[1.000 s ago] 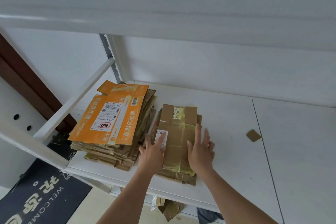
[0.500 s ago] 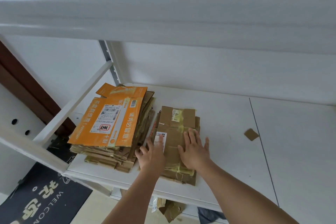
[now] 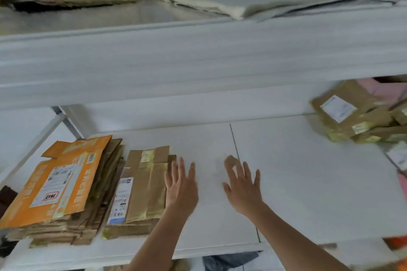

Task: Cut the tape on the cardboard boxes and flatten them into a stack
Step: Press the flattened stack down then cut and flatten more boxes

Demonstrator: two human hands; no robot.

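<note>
A white shelf [image 3: 286, 182] carries everything — at its left end a tall stack of flattened boxes [image 3: 66, 211] topped by an orange sheet, just beside it a lower brown flattened stack [image 3: 141, 191], and well apart at the far right a pile of taped boxes [image 3: 352, 116] — with a dark seam crossing the shelf between them

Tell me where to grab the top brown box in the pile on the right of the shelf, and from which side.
Probably grip the top brown box by its near left corner, coming from the left over the bare shelf. It lies tilted on the pile, that corner looks clear, and other boxes crowd its right side. Both hands are free.
</note>
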